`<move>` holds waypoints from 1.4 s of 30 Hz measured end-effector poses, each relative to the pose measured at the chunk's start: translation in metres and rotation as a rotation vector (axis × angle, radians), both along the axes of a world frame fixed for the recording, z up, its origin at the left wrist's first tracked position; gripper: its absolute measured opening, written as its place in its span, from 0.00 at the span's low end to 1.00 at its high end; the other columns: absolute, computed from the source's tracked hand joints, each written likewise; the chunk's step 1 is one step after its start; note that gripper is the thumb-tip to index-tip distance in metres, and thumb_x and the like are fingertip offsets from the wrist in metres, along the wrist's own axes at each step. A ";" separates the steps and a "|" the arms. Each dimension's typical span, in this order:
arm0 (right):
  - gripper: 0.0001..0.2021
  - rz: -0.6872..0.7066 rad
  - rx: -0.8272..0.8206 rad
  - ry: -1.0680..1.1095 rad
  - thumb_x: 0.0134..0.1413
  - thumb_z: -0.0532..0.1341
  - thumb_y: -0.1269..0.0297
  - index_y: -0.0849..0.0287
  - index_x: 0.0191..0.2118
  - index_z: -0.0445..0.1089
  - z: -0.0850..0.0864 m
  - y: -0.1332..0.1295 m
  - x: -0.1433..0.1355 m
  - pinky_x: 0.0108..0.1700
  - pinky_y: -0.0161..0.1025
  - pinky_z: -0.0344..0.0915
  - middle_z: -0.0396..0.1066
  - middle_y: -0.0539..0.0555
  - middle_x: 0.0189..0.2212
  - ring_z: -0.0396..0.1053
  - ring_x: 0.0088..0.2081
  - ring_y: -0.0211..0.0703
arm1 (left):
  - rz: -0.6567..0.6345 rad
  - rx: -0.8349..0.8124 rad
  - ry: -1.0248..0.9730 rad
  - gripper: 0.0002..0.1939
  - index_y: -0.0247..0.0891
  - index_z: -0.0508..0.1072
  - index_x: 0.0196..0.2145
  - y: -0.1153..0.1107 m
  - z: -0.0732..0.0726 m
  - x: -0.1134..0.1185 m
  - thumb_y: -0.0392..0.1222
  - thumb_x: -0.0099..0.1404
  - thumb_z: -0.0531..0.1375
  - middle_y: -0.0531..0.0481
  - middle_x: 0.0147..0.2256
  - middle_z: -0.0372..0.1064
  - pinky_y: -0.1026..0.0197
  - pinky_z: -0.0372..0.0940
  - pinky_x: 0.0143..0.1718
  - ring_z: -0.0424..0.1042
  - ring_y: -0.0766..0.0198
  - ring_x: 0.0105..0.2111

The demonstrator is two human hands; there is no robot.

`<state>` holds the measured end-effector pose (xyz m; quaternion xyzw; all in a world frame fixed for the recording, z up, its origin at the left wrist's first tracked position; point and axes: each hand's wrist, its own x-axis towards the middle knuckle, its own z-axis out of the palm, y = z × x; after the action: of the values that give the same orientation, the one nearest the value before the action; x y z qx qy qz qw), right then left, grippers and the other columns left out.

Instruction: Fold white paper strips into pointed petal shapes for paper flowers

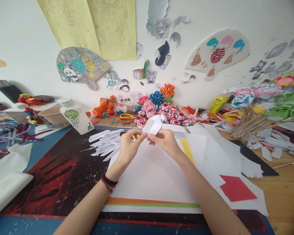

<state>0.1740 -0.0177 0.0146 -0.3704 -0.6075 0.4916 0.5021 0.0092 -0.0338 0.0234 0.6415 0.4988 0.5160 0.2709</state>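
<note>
A small piece of folded white paper [153, 125] is held up between my two hands, above a large white sheet [152, 173]. My left hand [131, 143] pinches its lower left edge between thumb and fingers. On the other side, my right hand [165, 140] grips the lower right part, its thumb pressed on the front. The two thumbs nearly meet at the paper's bottom. Left of my left hand lies a pile of folded white paper strips [105, 142]. Behind the held paper stand red-and-white paper flowers [168, 114].
A white bottle [75, 116] stands at the back left. Orange flowers [104, 109] and blue flowers [156, 98] sit against the wall. A red paper piece [237, 188] lies at right. Wooden sticks [247, 122] and a yellow bottle [218, 102] are at the back right. A white box [9, 192] lies at left.
</note>
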 end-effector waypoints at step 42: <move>0.13 0.007 -0.039 0.069 0.44 0.69 0.57 0.64 0.28 0.75 0.004 -0.003 0.002 0.27 0.36 0.64 0.72 0.54 0.22 0.67 0.23 0.39 | -0.179 0.036 0.281 0.17 0.37 0.64 0.24 -0.005 0.008 -0.002 0.47 0.69 0.51 0.53 0.22 0.64 0.65 0.54 0.26 0.62 0.67 0.23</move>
<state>0.1764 -0.0208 0.0189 -0.3606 -0.5813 0.5177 0.5138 0.0071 -0.0385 0.0313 0.7542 0.4631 0.4039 0.2317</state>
